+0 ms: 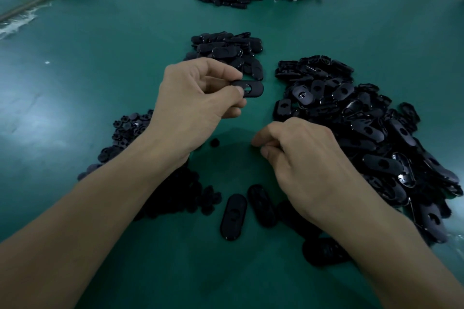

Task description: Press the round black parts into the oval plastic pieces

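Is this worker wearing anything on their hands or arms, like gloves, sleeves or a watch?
Nothing shows. The left hand and right hand are gloveless, with no ring, watch or wristband in view. The left forearm and right forearm are uncovered right to the picture's edge, so no sleeve appears. There is no tape or marking on them either.

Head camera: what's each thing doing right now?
Oval piece: pinched at one end, hole facing up.
Left hand: pinches it.
Right hand: fingers curled, nothing seen inside.
Round part: lying loose.
Oval pile: heaped at right.
Round-part pile: heaped beside left arm.
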